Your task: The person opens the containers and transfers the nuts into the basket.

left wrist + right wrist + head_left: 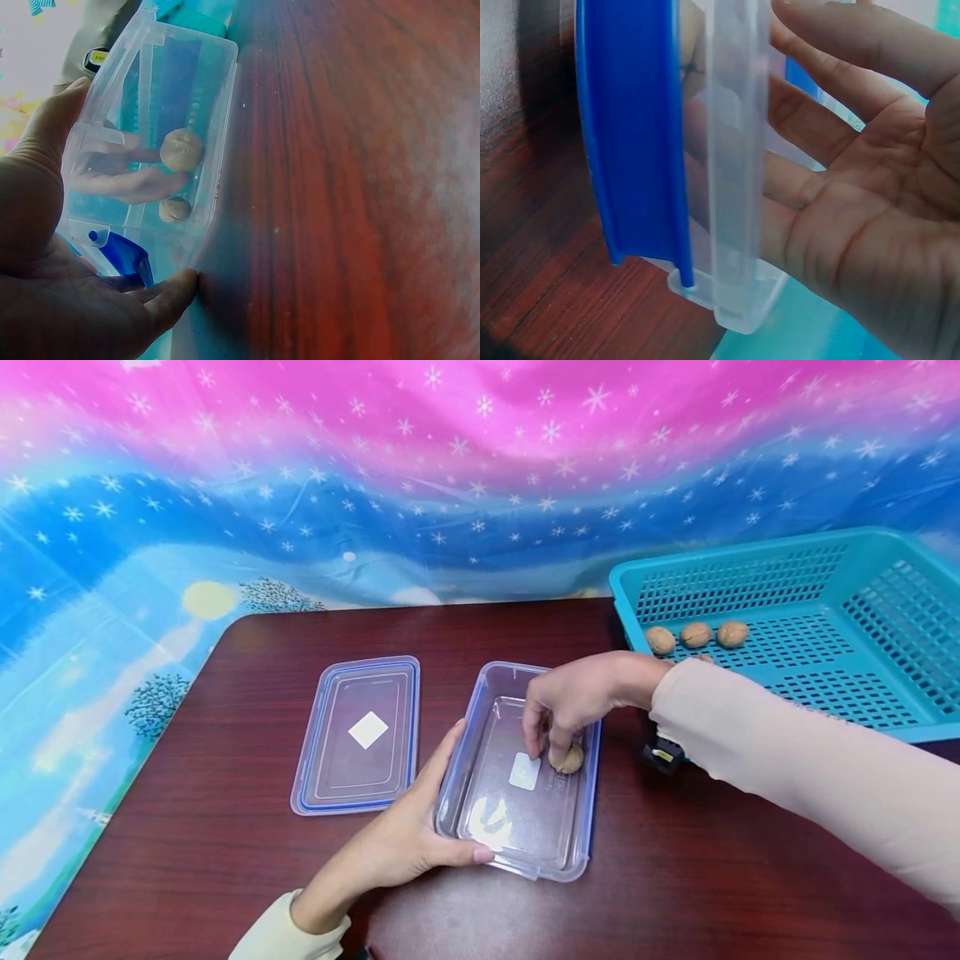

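A clear plastic box with blue clips stands tilted slightly askew on the table. My left hand grips its near left corner, thumb on the near rim and fingers along the left side. Inside the box, my right hand reaches down from the right with bent fingers. A walnut lies right against its fingertips. In the left wrist view a second walnut shows through the box wall, beside the right fingers. Whether those fingers pinch a walnut is hidden. In the right wrist view, a blue clip blocks the fingertips.
A clear lid with a blue seal and a white diamond label lies left of the box. At the right stands a turquoise basket holding several walnuts. A snowflake-patterned cloth hangs behind the dark wooden table.
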The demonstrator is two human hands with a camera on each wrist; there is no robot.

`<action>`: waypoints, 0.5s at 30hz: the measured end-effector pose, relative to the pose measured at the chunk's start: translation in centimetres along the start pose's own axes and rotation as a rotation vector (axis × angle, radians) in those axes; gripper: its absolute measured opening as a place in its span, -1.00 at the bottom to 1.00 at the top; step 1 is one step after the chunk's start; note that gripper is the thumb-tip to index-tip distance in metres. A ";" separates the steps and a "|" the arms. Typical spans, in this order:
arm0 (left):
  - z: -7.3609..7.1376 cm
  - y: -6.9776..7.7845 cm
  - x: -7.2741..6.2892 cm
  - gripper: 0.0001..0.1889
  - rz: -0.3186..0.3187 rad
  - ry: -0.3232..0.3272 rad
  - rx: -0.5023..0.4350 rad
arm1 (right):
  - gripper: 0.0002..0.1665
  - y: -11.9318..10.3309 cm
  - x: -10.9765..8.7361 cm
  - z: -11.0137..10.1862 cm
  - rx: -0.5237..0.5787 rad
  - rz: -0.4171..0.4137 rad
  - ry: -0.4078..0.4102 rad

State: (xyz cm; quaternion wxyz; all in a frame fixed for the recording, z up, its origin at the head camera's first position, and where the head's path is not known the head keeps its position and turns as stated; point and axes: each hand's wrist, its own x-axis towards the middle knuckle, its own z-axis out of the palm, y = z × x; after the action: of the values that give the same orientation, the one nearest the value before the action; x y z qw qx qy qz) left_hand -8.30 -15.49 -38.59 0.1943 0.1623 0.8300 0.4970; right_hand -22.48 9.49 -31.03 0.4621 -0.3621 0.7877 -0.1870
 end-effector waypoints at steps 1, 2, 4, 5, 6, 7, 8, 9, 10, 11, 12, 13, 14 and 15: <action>0.0 0.0 0.0 0.40 -0.001 0.000 -0.001 | -0.69 0.0 0.0 0.1 0.007 0.002 -0.005; 0.0 0.0 0.0 0.40 -0.002 -0.001 -0.003 | -0.69 0.1 0.1 0.2 0.014 0.005 -0.009; 0.0 0.0 0.0 0.39 -0.004 -0.003 -0.006 | -0.67 0.3 0.2 0.3 0.031 0.008 -0.021; 0.0 0.0 0.0 0.39 -0.006 -0.004 -0.007 | -0.66 0.3 0.2 0.4 0.035 0.006 -0.024; 0.0 0.0 0.0 0.39 -0.008 -0.004 -0.009 | -0.66 0.4 0.3 0.5 0.041 0.008 -0.028; 0.0 0.0 0.0 0.40 -0.009 -0.004 -0.010 | -0.66 0.4 0.4 0.6 0.048 0.010 -0.033; 0.0 0.0 0.0 0.39 -0.009 -0.004 -0.011 | -0.66 0.4 0.4 0.6 0.043 0.010 -0.033; 0.0 -0.1 0.0 0.40 -0.008 -0.003 -0.011 | -0.66 0.4 0.4 0.7 0.040 0.010 -0.034; 0.0 -0.1 0.0 0.40 -0.008 -0.003 -0.012 | -0.67 0.4 0.5 0.7 0.035 0.012 -0.034; 0.0 -0.1 0.0 0.40 -0.007 -0.002 -0.012 | -0.67 0.4 0.5 0.8 0.028 0.013 -0.034; 0.0 0.0 0.0 0.40 -0.007 -0.001 -0.012 | -0.68 0.4 0.5 0.8 0.023 0.016 -0.038; 0.0 0.0 0.0 0.40 -0.007 -0.001 -0.012 | -0.69 0.4 0.6 0.8 0.015 0.018 -0.042; 0.0 0.0 0.0 0.40 -0.007 -0.002 -0.013 | -0.70 0.4 0.6 0.8 0.010 0.022 -0.046; 0.0 0.0 0.0 0.40 -0.007 -0.003 -0.013 | -0.72 0.4 0.6 0.8 0.008 0.025 -0.052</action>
State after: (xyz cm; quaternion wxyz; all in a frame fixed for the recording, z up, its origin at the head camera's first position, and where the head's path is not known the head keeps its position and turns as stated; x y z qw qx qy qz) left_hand -8.31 -15.53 -38.60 0.1984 0.1589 0.8272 0.5012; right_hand -22.12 9.33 -32.07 0.4861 -0.3548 0.7792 -0.1751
